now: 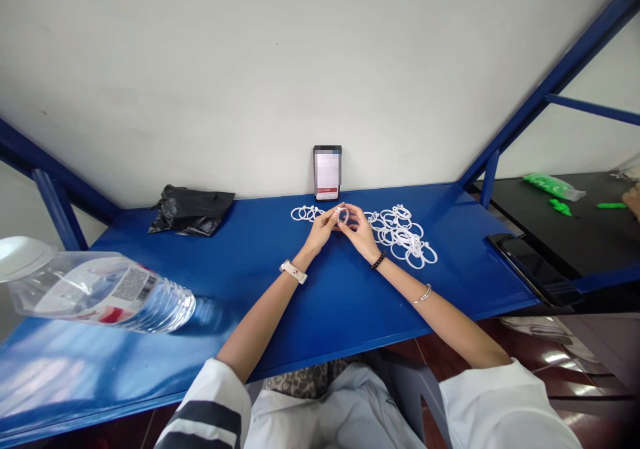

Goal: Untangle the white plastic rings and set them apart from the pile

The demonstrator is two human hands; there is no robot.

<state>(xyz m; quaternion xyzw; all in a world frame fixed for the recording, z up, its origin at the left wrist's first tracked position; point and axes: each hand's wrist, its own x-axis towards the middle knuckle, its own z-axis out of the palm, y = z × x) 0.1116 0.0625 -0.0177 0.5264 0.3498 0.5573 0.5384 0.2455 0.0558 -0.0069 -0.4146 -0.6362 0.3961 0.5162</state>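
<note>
Above the blue table [340, 302], my left hand [321, 230] and my right hand [361, 230] meet with fingertips closed on one white ring [344, 215]. The ring looks thin, with a small knob or clasp at its top; fingers cover part of it. To the right of my right hand lies a loose heap of similar white rings [403, 235], several overlapping. Behind my left hand sits a smaller row of white rings [303, 213], apart from the heap.
A phone [327, 172] leans upright against the wall. At the back left rests a black plastic bag [193, 210]; a large clear bottle [110, 292] stands nearer. Blue frame bars [555, 82] rise at the right. Another person's fingers [634, 201] show near green pieces [560, 207] on a black table.
</note>
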